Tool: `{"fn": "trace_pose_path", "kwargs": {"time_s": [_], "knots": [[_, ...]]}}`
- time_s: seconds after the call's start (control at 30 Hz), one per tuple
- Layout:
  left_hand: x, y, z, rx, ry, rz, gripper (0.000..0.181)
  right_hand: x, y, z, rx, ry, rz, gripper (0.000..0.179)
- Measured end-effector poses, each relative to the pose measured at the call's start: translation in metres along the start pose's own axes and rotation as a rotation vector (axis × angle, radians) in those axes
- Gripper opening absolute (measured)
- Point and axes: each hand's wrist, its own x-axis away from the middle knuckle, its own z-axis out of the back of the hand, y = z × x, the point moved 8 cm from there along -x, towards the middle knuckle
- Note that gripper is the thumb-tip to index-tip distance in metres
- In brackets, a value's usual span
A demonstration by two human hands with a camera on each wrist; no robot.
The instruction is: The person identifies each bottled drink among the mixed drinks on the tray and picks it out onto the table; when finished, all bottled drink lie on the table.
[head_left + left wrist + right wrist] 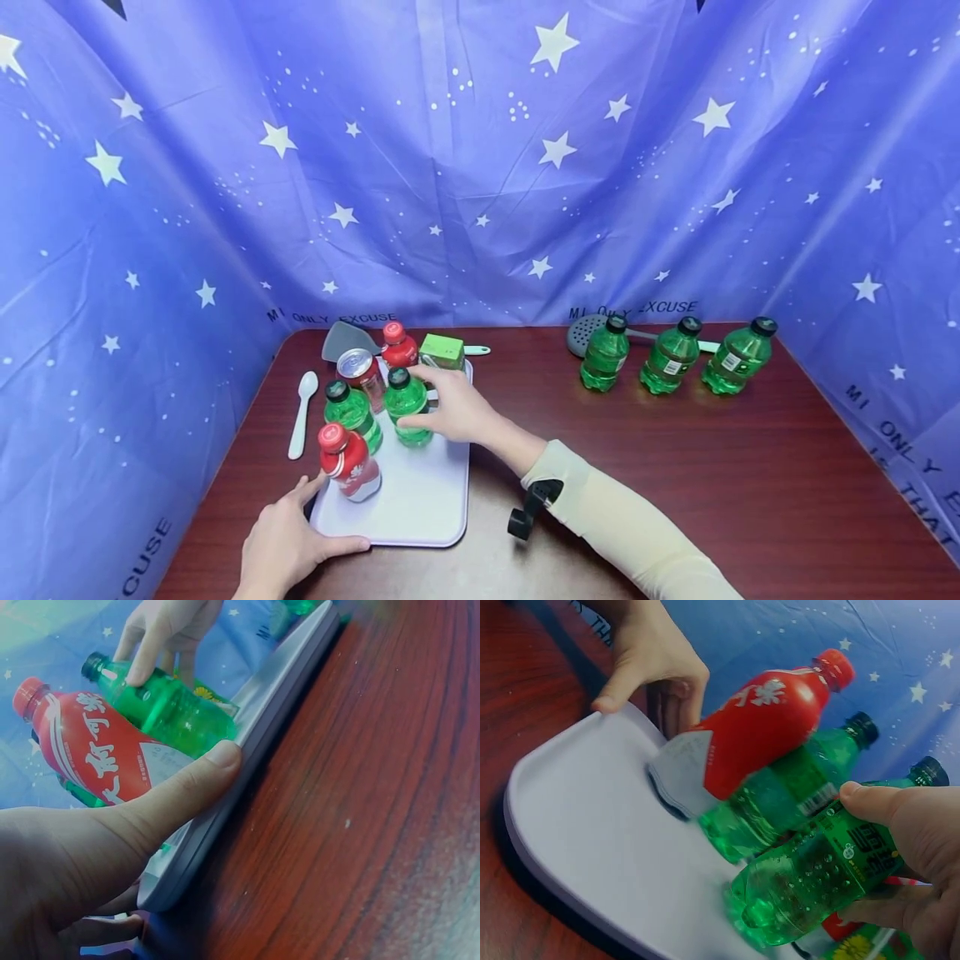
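Observation:
On a pale lilac tray (420, 504) stand several drinks. My right hand (461, 406) grips a green soda bottle (405, 402) with a black cap, thumb and fingers on opposite sides; in the right wrist view this bottle (810, 874) is close over the tray. Beside it is a second green soda bottle (349, 412), and in front of that a red-labelled bottle (351, 468). My left hand (281, 529) holds the tray's near left corner, thumb (187, 776) along the rim. Behind are a red soda can (360, 371), another red bottle (398, 346) and a green carton (442, 351).
Three green soda bottles (671, 358) stand in a row at the back right, near a grey skimmer (583, 335). A white spoon (302, 417) lies left of the tray, and a grey spatula (345, 340) behind it. A starry blue curtain (450, 208) encloses the table.

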Motion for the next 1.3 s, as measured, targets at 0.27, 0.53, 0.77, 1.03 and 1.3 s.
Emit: {"fn": "trace_pose_path", "kwargs": {"time_s": [0.27, 0.53, 0.77, 1.03, 1.3], "knots": [[0.002, -0.003, -0.003, -0.005, -0.035, 0.023, 0.140, 0.011, 0.002, 0.033, -0.042, 0.085, 0.020, 0.070], [0.001, -0.003, -0.003, 0.005, -0.023, 0.022, 0.140, 0.022, 0.006, 0.075, -0.063, 0.171, 0.013, 0.065], [0.001, -0.001, -0.004, 0.007, -0.021, 0.019, 0.140, 0.028, 0.030, 0.104, -0.054, 0.245, -0.065, 0.060], [0.001, 0.000, -0.003, 0.013, -0.020, 0.014, 0.140, 0.041, 0.055, 0.130, 0.027, 0.315, -0.116, 0.061], [0.001, 0.001, -0.002, 0.012, -0.012, 0.011, 0.140, 0.056, 0.078, 0.146, 0.092, 0.400, -0.172, 0.066]]}}
